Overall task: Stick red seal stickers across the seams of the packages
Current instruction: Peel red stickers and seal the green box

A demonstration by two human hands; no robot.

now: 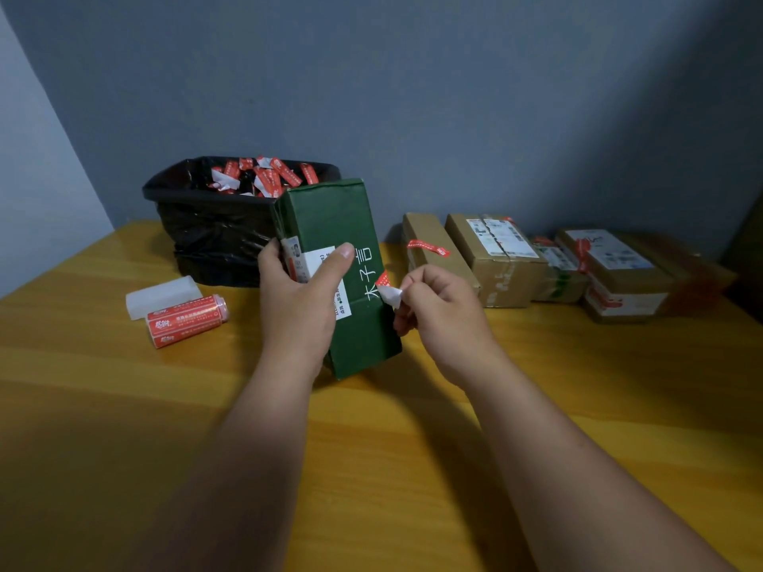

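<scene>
My left hand (303, 291) grips the tall green cardboard box (342, 278) upright on the yellow wooden table (124, 406); my right hand (437, 307) pinches the red seal sticker's white backing (390, 296) at its seam. Peeling crooked could wrinkle it or miss the seam.
</scene>
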